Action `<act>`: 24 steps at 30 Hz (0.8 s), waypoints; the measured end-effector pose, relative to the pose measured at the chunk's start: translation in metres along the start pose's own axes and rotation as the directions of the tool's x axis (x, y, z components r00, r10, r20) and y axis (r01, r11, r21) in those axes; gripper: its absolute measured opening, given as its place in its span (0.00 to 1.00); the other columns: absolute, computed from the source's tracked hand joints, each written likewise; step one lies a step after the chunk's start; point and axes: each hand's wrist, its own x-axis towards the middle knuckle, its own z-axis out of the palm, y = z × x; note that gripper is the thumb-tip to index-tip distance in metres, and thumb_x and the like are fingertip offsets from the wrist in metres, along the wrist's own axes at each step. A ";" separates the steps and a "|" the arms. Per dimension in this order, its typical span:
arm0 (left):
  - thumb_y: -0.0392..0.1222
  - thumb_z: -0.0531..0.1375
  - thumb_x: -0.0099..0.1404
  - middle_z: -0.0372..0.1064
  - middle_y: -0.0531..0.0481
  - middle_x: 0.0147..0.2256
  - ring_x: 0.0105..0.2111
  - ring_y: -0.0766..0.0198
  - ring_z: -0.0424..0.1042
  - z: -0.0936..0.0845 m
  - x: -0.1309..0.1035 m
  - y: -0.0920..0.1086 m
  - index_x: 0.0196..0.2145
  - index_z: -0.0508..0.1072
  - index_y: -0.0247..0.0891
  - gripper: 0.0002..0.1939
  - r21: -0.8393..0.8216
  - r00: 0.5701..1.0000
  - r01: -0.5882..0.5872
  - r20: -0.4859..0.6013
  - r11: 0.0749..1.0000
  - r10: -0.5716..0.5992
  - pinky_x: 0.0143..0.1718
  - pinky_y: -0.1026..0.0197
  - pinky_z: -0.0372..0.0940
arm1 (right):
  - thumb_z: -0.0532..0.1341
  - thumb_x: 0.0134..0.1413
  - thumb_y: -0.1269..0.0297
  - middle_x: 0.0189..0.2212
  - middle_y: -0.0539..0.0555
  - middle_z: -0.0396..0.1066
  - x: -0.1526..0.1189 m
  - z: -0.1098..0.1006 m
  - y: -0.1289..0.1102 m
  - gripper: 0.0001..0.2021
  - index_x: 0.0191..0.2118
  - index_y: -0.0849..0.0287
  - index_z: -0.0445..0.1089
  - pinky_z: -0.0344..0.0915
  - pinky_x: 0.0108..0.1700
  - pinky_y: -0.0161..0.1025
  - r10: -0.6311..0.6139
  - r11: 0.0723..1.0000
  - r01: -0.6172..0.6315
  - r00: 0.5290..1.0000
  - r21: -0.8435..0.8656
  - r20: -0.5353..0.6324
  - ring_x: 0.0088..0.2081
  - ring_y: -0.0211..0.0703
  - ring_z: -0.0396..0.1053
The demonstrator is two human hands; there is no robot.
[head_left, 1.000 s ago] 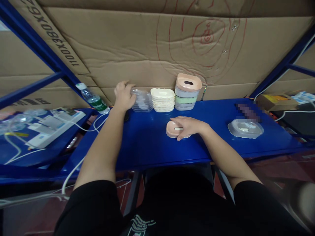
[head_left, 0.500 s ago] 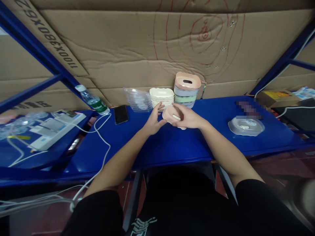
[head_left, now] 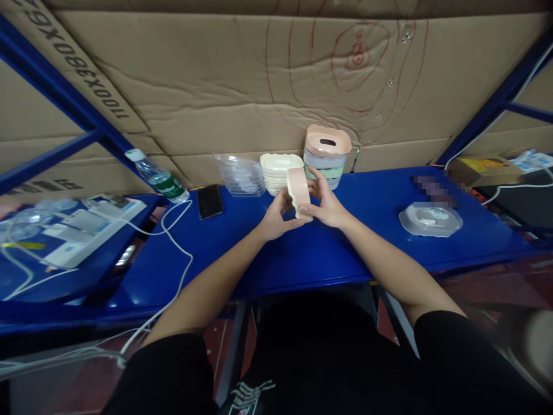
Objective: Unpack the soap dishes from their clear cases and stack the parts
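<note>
Between my hands, above the blue table, is a small pink plastic box (head_left: 298,183) with a wavy cream edge along its left side; it is turned up on its side. My left hand (head_left: 276,220) grips it from the left, fingers partly hidden behind it and the thumb near its lower end. My right hand (head_left: 325,203) holds the other side, thumb on the lower part and the index finger raised. Just behind are a stack of cream wavy-rimmed trays (head_left: 281,164) and a stack of pink, grey and green boxes (head_left: 327,151), the top one with a dark slot.
Nested clear plastic lids (head_left: 239,176) stand left of the cream trays. Farther left are a black phone (head_left: 209,202), a water bottle (head_left: 159,178) and a white cable (head_left: 186,253). A clear lid (head_left: 431,222) lies right on the blue table (head_left: 298,265). Cardboard (head_left: 194,75) walls the back.
The pink box has been turned from showing its slotted base to standing on its side, its cream edge facing left. My right hand has shifted its grip; the view has moved slightly.
</note>
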 end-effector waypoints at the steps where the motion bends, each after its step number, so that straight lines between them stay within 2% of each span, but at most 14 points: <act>1: 0.67 0.79 0.61 0.71 0.32 0.70 0.69 0.33 0.75 -0.003 0.001 -0.002 0.77 0.59 0.50 0.57 0.030 1.000 -0.019 -0.010 0.999 0.020 0.68 0.29 0.74 | 0.74 0.52 0.25 0.77 0.67 0.64 0.000 0.000 -0.002 0.69 0.86 0.43 0.35 0.66 0.76 0.72 -0.012 1.000 0.012 1.000 -0.015 -0.015 0.73 0.72 0.70; 5: 0.69 0.74 0.64 0.72 0.34 0.67 0.63 0.37 0.79 -0.023 0.007 0.004 0.75 0.59 0.53 0.51 0.201 0.990 -0.091 -0.083 0.975 0.110 0.61 0.33 0.79 | 0.65 0.54 0.17 0.78 0.64 0.62 0.003 -0.008 -0.007 0.64 0.85 0.43 0.40 0.62 0.79 0.71 -0.126 0.987 0.102 0.973 -0.128 -0.192 0.79 0.73 0.61; 7: 0.69 0.72 0.65 0.73 0.35 0.66 0.63 0.38 0.79 -0.039 0.014 0.018 0.71 0.63 0.51 0.45 0.374 0.973 -0.109 -0.151 0.921 0.177 0.62 0.34 0.78 | 0.60 0.55 0.14 0.78 0.62 0.64 0.008 -0.017 -0.005 0.62 0.85 0.42 0.43 0.64 0.78 0.72 -0.167 0.980 0.124 0.936 -0.154 -0.311 0.78 0.72 0.63; 9: 0.65 0.71 0.65 0.72 0.36 0.67 0.67 0.38 0.75 -0.061 0.026 0.037 0.67 0.68 0.49 0.40 0.596 0.949 -0.087 -0.194 0.798 0.248 0.69 0.34 0.72 | 0.57 0.55 0.15 0.74 0.63 0.68 0.013 -0.028 -0.004 0.59 0.83 0.43 0.50 0.68 0.74 0.74 -0.173 0.984 0.140 0.887 -0.108 -0.428 0.74 0.72 0.69; 11: 0.61 0.73 0.63 0.71 0.36 0.69 0.72 0.35 0.69 -0.083 0.042 0.056 0.65 0.71 0.47 0.38 0.756 0.948 -0.043 -0.175 0.653 0.265 0.74 0.31 0.64 | 0.57 0.54 0.16 0.69 0.63 0.74 0.018 -0.038 -0.005 0.56 0.79 0.46 0.59 0.70 0.72 0.74 -0.155 0.985 0.168 0.829 -0.026 -0.537 0.71 0.73 0.73; 14: 0.59 0.73 0.61 0.70 0.36 0.70 0.72 0.30 0.67 -0.108 0.071 0.075 0.63 0.75 0.46 0.35 0.874 0.982 0.085 -0.154 0.479 0.107 0.75 0.26 0.58 | 0.56 0.56 0.19 0.64 0.61 0.79 0.023 -0.048 -0.013 0.50 0.72 0.49 0.70 0.70 0.73 0.70 -0.117 0.980 0.194 0.744 0.045 -0.658 0.69 0.70 0.75; 17: 0.56 0.71 0.62 0.75 0.37 0.66 0.69 0.28 0.68 -0.118 0.096 0.080 0.60 0.80 0.45 0.30 0.921 0.990 0.143 -0.131 0.361 -0.058 0.73 0.25 0.58 | 0.57 0.59 0.23 0.62 0.60 0.81 0.025 -0.054 -0.019 0.43 0.66 0.50 0.74 0.70 0.74 0.67 -0.105 0.971 0.226 0.693 0.076 -0.714 0.69 0.67 0.76; 20: 0.54 0.69 0.62 0.77 0.38 0.63 0.67 0.29 0.69 -0.120 0.115 0.077 0.57 0.83 0.44 0.27 0.940 0.984 0.142 -0.102 0.310 -0.143 0.71 0.28 0.58 | 0.57 0.60 0.25 0.60 0.59 0.81 0.027 -0.057 -0.020 0.40 0.63 0.50 0.75 0.71 0.73 0.67 -0.110 0.964 0.250 0.681 0.088 -0.724 0.68 0.65 0.77; 24: 0.52 0.66 0.63 0.75 0.40 0.66 0.69 0.31 0.67 -0.121 0.124 0.068 0.57 0.85 0.47 0.25 0.940 0.979 0.135 -0.078 0.312 -0.190 0.72 0.28 0.54 | 0.62 0.57 0.25 0.59 0.58 0.81 0.028 -0.061 -0.016 0.39 0.62 0.48 0.76 0.72 0.73 0.67 -0.092 0.959 0.259 0.667 0.115 -0.739 0.68 0.64 0.77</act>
